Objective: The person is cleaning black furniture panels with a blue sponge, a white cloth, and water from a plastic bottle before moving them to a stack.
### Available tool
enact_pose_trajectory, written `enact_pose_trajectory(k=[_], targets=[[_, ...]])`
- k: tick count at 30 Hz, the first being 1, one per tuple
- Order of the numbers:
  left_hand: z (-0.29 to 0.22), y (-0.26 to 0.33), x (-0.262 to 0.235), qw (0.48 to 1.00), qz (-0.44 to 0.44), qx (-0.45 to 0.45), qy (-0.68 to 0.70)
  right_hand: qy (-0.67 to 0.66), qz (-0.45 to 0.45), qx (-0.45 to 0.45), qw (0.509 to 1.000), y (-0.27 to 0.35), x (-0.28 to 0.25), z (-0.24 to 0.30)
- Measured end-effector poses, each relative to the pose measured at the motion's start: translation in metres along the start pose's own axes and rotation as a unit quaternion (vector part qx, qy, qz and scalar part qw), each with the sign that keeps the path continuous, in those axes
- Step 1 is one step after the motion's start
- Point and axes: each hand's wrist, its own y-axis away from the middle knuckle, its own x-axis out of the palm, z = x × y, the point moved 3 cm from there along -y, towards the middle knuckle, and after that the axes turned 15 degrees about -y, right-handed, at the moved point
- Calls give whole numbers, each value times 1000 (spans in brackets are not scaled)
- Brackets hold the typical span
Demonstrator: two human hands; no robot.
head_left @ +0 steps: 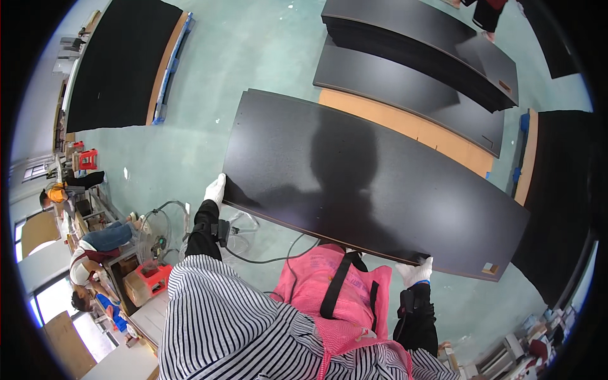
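Note:
A long black board (285, 152) lies across the view in front of me, its far edge close to a stack of similar boards. My left hand (216, 189), in a white glove, is closed on the board's left end near the corner. Along the near edge, toward the right end, my right hand (416, 272) grips too, also gloved in white. Fingers of both hands are partly hidden by the board. Close to the right end a small rectangular cutout (489, 268) shows. Shadows of a head and arms fall on the dark surface.
Black boards (405, 82) are stacked beyond, above a tan board (405, 128). Black stacks on pallets stand at far left (120, 69) and right (557, 190). A floor fan (153, 237), a cable (266, 260) and red stools (152, 276) are at left, near seated people (95, 259).

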Motion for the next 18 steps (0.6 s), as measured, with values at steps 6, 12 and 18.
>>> enact_pose_trajectory(k=[6, 12, 18], targets=[[-22, -4, 40, 997, -7, 9, 78, -72, 3, -47, 996, -5, 11, 1], [-34, 5, 41, 996, -43, 58, 60, -7, 30, -96, 995, -3, 10, 2], [-19, 7, 34, 992, -104, 76, 16, -79, 37, 3, 996, -17, 3, -7]])
